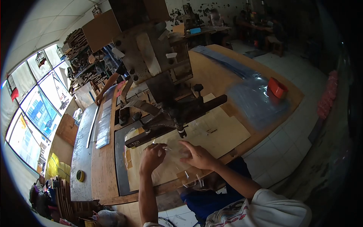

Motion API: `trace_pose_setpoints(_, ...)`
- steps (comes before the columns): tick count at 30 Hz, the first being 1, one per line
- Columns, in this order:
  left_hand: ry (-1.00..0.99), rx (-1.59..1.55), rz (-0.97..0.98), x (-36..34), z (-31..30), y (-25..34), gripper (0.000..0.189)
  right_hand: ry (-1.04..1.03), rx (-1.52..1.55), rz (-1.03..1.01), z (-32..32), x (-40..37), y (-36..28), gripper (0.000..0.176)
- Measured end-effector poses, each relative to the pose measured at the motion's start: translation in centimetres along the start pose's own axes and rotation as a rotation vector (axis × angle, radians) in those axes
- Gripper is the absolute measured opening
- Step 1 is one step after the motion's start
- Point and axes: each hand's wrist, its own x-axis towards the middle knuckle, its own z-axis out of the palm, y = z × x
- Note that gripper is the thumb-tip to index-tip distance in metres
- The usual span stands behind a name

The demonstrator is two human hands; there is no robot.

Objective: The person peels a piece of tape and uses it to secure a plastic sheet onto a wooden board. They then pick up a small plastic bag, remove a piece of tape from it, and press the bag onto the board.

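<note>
In the head view, my left hand (152,157) is closed, thumb and fingers pinched on what looks like the edge of a clear plastic piece (172,154). My right hand (199,156) has its fingers stretched out and apart, close over the same see-through plastic, partly smeared by motion. Both hands are over a pale board (223,132) on the machine bed. Just beyond the fingers is the machine's dark crossbar (204,110), with a small metal tip (182,132) pointing down. Short clear strips (193,181) show near the board's front edge.
The machine head (151,56) towers ahead. Stacked clear plastic sheets (257,102) and a red object (277,89) lie on the right of the wooden table. At left are plastic strips (104,130), a tape roll (80,175) and another person's arm (107,89).
</note>
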Motion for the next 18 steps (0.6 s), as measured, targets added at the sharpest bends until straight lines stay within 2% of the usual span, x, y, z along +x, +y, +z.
trace_pose_setpoints(2,0.041,-0.057,-0.059,-0.5,-1.0,0.0,0.020,-0.053,0.079,-0.097,2.0,-0.6,-0.4,0.065)
trace_pose_setpoints(4,0.061,-0.121,-0.025,-0.7,-1.7,-0.9,0.016,-0.093,0.153,-0.216,2.7,-0.3,-1.9,0.057)
trace_pose_setpoints(5,0.043,-0.162,-0.022,-0.8,-2.0,-1.2,0.016,-0.238,0.237,-0.114,2.2,-1.4,-2.6,0.051)
trace_pose_setpoints(7,0.022,-0.281,-0.029,-0.8,-2.2,-1.0,0.018,-0.017,0.051,-0.358,1.8,-3.7,-2.0,0.042)
trace_pose_setpoints(8,0.040,-0.362,0.046,-0.5,-2.2,-0.1,0.020,0.101,-0.046,-0.482,1.4,-4.7,-1.3,0.038)
trace_pose_setpoints(10,-0.019,-0.364,0.051,-0.7,-1.7,0.1,0.026,0.211,-0.126,-0.391,-1.3,-6.9,-0.3,0.034)
trace_pose_setpoints(12,-0.068,-0.274,0.202,-0.2,-2.1,1.4,0.034,0.348,-0.220,-0.453,-4.0,-7.9,0.3,0.037)
trace_pose_setpoints(13,-0.093,-0.308,0.189,-0.3,-1.9,1.8,0.046,0.409,-0.271,-0.468,-5.1,-8.4,0.3,0.038)
trace_pose_setpoints(16,-0.061,-0.288,0.316,0.2,-0.4,3.4,0.060,0.599,-0.307,-0.415,-6.5,-8.9,0.1,0.038)
trace_pose_setpoints(18,-0.087,-0.179,0.270,0.9,0.2,6.6,0.089,0.688,-0.289,-0.420,-6.9,-8.6,0.2,0.036)
